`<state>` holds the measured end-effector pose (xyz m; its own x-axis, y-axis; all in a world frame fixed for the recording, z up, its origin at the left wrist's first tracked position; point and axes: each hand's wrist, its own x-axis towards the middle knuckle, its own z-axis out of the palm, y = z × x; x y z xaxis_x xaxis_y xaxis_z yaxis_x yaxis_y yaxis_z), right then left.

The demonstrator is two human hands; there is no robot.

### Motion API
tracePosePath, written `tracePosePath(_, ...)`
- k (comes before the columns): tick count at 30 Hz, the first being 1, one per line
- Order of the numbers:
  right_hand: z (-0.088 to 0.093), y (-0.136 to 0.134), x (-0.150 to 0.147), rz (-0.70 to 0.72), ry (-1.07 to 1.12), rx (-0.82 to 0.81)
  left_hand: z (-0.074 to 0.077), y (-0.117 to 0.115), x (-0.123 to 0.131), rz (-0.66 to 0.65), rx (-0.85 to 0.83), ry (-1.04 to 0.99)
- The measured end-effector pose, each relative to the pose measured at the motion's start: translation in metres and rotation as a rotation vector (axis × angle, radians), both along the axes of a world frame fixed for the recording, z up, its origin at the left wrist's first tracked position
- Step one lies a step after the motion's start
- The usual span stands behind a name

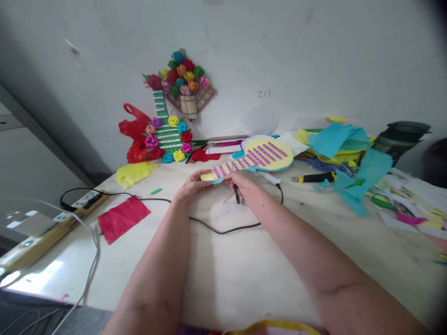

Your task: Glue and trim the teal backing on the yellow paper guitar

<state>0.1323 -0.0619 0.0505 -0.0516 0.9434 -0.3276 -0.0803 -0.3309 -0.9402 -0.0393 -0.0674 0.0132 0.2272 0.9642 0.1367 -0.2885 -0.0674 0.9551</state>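
Note:
A yellow guitar-shaped cutout [268,153] with purple stripes and a light blue edge lies slanted at the middle of the table. My left hand [193,185] is closed on the tip of its narrow neck. My right hand [237,180] grips the neck nearer the round body, its fingers partly hidden beneath. A short black object [237,194] sticks out below my right hand; whether that hand holds it is unclear. Just right of it lies a white tool [268,177] with a black cable, partly under the cutout.
Red crepe paper [124,218] and a power strip [66,223] lie left. A flower-trimmed green guitar [169,135] leans on the wall. Right are a black-and-yellow cutter [314,177], blue paper [363,172] and a dark bottle [401,139]. A black cable [223,232] crosses the table.

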Motion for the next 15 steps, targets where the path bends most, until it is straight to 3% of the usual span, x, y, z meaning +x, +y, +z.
tracePosePath(15, 0.0038, -0.005, -0.0007, 0.004, 0.05, 0.006, -0.0025, 0.0037, -0.0008, 0.034, 0.066, 0.035)
